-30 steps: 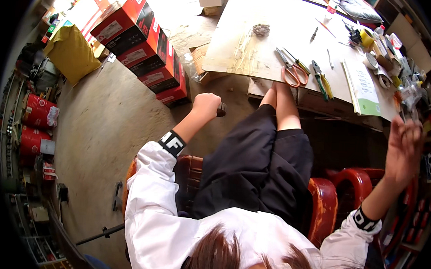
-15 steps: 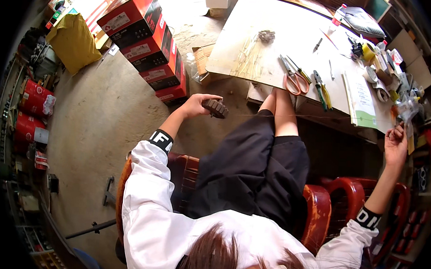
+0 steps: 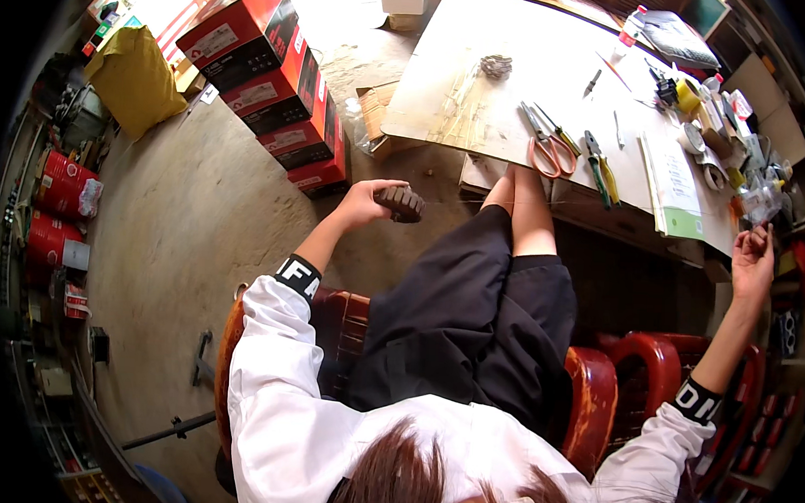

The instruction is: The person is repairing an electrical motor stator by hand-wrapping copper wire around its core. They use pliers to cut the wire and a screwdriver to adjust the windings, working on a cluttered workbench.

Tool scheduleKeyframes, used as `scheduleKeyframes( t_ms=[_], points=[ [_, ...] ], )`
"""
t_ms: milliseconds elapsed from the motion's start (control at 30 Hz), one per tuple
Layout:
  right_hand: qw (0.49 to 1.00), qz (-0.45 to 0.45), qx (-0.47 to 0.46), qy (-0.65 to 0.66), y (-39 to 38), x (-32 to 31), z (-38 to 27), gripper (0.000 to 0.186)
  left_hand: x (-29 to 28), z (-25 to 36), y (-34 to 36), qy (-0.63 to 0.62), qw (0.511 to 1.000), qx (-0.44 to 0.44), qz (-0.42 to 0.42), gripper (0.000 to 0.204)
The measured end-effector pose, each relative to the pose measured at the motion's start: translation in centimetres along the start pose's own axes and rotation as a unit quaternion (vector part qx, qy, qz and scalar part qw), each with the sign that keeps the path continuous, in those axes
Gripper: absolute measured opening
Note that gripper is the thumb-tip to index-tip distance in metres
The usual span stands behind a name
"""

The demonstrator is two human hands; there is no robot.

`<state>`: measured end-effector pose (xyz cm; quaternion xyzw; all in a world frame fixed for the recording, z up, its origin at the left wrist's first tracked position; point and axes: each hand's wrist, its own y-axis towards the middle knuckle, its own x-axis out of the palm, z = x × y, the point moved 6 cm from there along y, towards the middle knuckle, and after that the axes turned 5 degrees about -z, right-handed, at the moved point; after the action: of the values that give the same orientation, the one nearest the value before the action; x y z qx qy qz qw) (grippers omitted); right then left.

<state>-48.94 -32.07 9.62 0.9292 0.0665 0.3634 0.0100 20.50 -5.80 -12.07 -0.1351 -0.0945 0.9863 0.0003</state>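
Note:
My left hand (image 3: 364, 204) grips a dark brown, ridged, block-like piece (image 3: 401, 204) out over the floor, left of my knees. A fine thread (image 3: 478, 203) runs from this piece to the right, across my legs, and fades from sight toward my right hand (image 3: 752, 263). That hand is raised beyond the table's right corner, fingers pinched together on what appears to be the thread's far end. On the white table (image 3: 532, 40) sit a similar dark ridged piece (image 3: 496, 67), pale thin strands (image 3: 465, 100), orange-handled scissors (image 3: 546, 155) and green-and-yellow pliers (image 3: 601, 171).
Stacked red-and-black boxes (image 3: 288, 91) stand left of the table. Papers (image 3: 672, 188), tape rolls (image 3: 691, 137) and a plastic bottle (image 3: 633, 27) crowd its right side. Red wooden chair arms (image 3: 588, 402) flank my lap. A yellow bag (image 3: 134, 83) rests at far left.
My right hand has shifted slightly outward and up, to the right. My left hand still holds the ridged piece, now turned a little; the thread crosses slightly higher over my legs.

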Motion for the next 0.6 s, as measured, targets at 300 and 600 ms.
scheduleKeyframes(
  t_ms=[300, 600],
  points=[
    [0.999, -0.004, -0.031, -0.03, 2.1, -1.1, -4.1, 0.02, 4.6, 5.5, -2.6, 0.587, 0.765, 0.253, -0.076, 0.042],
    [0.982, -0.108, -0.105, -0.112, -12.1, 13.0, -3.9, 0.028, 1.4, 1.3, 0.8, 0.644, 0.764, -0.031, 0.031, 0.025]
  ],
)
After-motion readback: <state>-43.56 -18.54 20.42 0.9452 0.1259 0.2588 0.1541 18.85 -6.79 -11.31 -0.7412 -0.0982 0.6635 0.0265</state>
